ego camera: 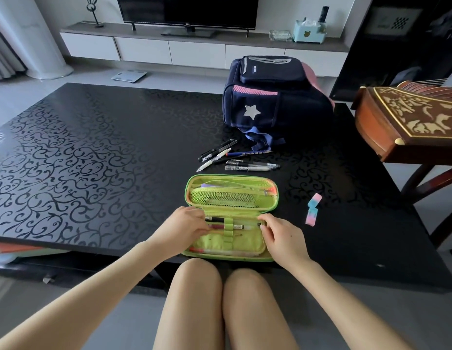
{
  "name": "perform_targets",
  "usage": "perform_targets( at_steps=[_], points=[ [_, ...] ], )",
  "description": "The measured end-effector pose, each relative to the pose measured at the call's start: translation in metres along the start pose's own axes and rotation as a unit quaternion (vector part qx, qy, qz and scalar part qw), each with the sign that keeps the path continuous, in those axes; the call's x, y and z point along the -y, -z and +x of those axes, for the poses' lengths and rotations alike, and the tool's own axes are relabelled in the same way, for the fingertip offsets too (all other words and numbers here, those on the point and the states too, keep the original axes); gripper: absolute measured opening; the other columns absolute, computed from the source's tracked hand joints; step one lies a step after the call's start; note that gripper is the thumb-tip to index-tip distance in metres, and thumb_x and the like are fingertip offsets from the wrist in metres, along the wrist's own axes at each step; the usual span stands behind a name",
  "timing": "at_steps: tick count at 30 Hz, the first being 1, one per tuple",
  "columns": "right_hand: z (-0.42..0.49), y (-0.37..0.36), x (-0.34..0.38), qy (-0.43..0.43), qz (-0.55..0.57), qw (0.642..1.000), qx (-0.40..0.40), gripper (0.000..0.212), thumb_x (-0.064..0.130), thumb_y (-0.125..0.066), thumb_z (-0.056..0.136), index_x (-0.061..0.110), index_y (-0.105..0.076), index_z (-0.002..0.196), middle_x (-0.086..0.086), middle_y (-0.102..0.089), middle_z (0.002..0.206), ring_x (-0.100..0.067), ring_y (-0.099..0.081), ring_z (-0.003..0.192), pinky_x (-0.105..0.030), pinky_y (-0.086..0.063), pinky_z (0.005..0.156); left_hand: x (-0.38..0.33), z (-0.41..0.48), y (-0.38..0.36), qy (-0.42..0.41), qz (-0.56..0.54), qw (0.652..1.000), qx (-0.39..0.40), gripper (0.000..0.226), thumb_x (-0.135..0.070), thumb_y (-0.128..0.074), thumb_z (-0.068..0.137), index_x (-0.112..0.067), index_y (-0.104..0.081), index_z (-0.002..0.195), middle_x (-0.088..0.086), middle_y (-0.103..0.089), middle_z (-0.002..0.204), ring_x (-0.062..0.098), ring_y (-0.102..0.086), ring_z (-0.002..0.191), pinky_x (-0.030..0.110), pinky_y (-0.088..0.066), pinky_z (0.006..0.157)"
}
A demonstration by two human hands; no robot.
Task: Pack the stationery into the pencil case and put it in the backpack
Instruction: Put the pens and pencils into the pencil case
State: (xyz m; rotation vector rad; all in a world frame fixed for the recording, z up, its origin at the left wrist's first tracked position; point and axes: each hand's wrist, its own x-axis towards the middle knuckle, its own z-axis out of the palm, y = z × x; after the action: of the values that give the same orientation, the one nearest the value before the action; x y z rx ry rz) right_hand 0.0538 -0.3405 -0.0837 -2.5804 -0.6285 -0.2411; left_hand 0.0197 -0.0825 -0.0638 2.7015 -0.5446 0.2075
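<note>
Black scroll-patterned table point(93, 160) in a living room, and right at its near edge lies the case point(230, 198), flat and wide open, just above the person's knees. It has a lime green lining, and the far half carries a mesh pocket with something purple and orange tucked behind it. A strip of elastic loops runs across the near half, and a pink-tipped item lies along the near rim. A few pens sit threaded through those loops, so packing is under way.

Both hands are in the case. The left hand point(180, 229) has its fingers curled over the left end of a pen point(239, 226), and the right hand point(280, 236) pinches at its right end. My read is that they're seating it in its loop.

Early to middle stage, I'd say, with plenty left. The loose pens point(240, 160) lie fanned out just beyond the case, none touching it. The eraser point(314, 209), pink and blue, waits off to the case's right. After that the case needs closing.

Last comes the backpack point(273, 97), navy with a silver star, at the table's far right beyond the pens. I can't make out an open zip on it.

Further out, a carved wooden instrument point(409, 117) stands at the right and a TV point(187, 11) on the far wall
</note>
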Motion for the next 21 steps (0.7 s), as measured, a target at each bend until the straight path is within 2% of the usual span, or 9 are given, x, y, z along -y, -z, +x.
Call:
perform_targets(
  at_steps=[2,5,8,10,12,15,18,21],
  points=[
    [0.0,-0.001,0.001,0.001,-0.002,1.0,-0.003,0.02,0.014,-0.057,0.088,0.017,-0.063,0.107,0.003,-0.069,0.082,-0.016,-0.065,0.072,-0.023,-0.038,0.051,-0.015,0.01,-0.011,0.016,-0.005,1.0,0.017,0.022,-0.03,-0.055,0.078,-0.019,-0.071,0.068,0.002,-0.058,0.062,0.021,-0.055,0.062,0.027,-0.045,0.059],
    [-0.001,0.001,0.001,0.008,-0.004,1.0,0.008,0.021,0.013,-0.057,0.088,0.016,-0.062,0.108,0.001,-0.069,0.083,-0.019,-0.065,0.073,-0.027,-0.041,0.053,-0.035,0.023,-0.016,0.053,-0.014,0.998,0.043,0.009,-0.018,-0.068,0.076,-0.01,-0.069,0.071,0.007,-0.064,0.07,0.029,-0.059,0.071,0.027,-0.037,0.067],
    [0.003,0.011,0.003,0.014,-0.007,0.998,0.06,0.023,0.016,-0.054,0.091,0.016,-0.06,0.113,0.001,-0.068,0.087,-0.02,-0.064,0.078,-0.03,-0.044,0.059,-0.032,0.027,-0.004,0.071,-0.034,0.996,0.043,0.013,-0.027,-0.075,0.072,-0.016,-0.071,0.077,-0.001,-0.066,0.078,0.018,-0.058,0.072,0.024,-0.039,0.065],
    [0.012,0.019,0.003,0.006,0.007,0.995,0.095,0.022,0.019,-0.052,0.092,0.018,-0.062,0.112,0.005,-0.069,0.094,-0.016,-0.064,0.084,-0.03,-0.047,0.067,-0.022,0.027,0.007,0.09,-0.041,0.995,0.034,0.017,-0.037,-0.073,0.072,-0.022,-0.071,0.08,-0.008,-0.064,0.08,0.009,-0.052,0.071,0.018,-0.035,0.06],
    [0.027,0.029,0.0,-0.013,0.028,0.998,0.061,0.019,0.019,-0.053,0.092,0.017,-0.067,0.105,0.004,-0.071,0.094,-0.015,-0.065,0.084,-0.03,-0.049,0.071,-0.013,0.028,0.017,0.106,-0.044,0.993,0.004,0.018,-0.041,-0.067,0.075,-0.024,-0.071,0.08,-0.011,-0.063,0.079,0.008,-0.051,0.071,0.02,-0.036,0.06],
    [0.071,0.034,-0.012,-0.06,0.009,0.998,-0.017,0.019,0.014,-0.05,0.092,0.012,-0.068,0.098,-0.001,-0.069,0.089,-0.021,-0.063,0.08,-0.031,-0.045,0.065,0.001,0.038,0.03,0.143,-0.064,0.987,-0.042,0.014,-0.035,-0.065,0.08,-0.022,-0.07,0.077,-0.01,-0.063,0.077,0.009,-0.053,0.068,0.025,-0.04,0.062],
    [0.126,0.028,-0.032,-0.108,-0.044,0.993,-0.001,0.022,0.017,-0.048,0.094,0.012,-0.064,0.107,-0.005,-0.065,0.099,-0.026,-0.06,0.089,-0.035,-0.048,0.072,0.013,0.053,0.038,0.176,-0.087,0.979,-0.059,0.007,-0.026,-0.066,0.082,-0.021,-0.069,0.078,-0.012,-0.058,0.078,0.006,-0.052,0.067,0.019,-0.037,0.06],
    [0.172,0.019,-0.044,-0.109,-0.069,0.991,0.035,0.028,0.019,-0.044,0.096,0.013,-0.061,0.118,-0.007,-0.063,0.115,-0.028,-0.058,0.105,-0.036,-0.046,0.081,0.02,0.065,0.038,0.186,-0.105,0.975,-0.069,0.006,-0.024,-0.065,0.082,-0.022,-0.069,0.077,-0.009,-0.06,0.081,0.01,-0.056,0.072,0.017,-0.038,0.061]
  ],
)
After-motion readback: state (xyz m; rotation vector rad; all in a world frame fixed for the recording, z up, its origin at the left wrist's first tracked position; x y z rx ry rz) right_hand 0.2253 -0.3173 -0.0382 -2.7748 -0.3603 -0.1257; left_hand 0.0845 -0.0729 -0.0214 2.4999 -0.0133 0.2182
